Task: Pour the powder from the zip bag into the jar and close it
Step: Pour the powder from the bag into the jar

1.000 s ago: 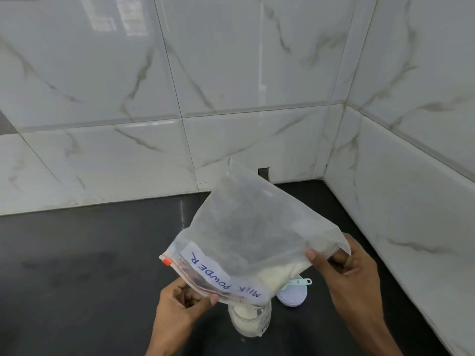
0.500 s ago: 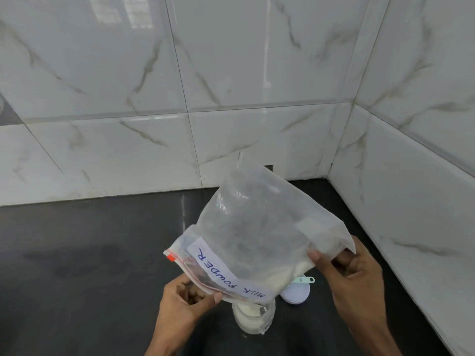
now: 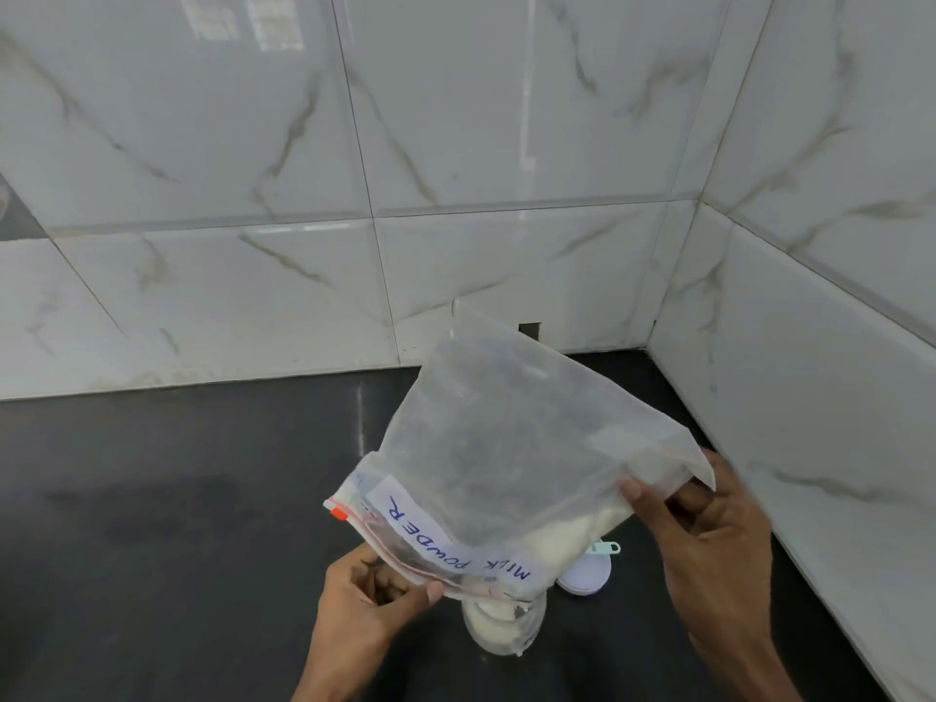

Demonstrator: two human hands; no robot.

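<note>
Left hand [image 3: 375,590] pinches the zip bag [image 3: 511,463] mouth, right hand [image 3: 709,529] grips its corner; I'd tip slowly, keeping the opening over the jar [image 3: 501,630].

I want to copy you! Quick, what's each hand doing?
Left hand: closed, pinching the zip bag at its mouth.
Right hand: closed, holding the bag's raised bottom corner.

zip bag [image 3: 511,463]: tilted slightly steeper | powder [image 3: 567,542]: seemingly gathered nearer its mouth
</note>
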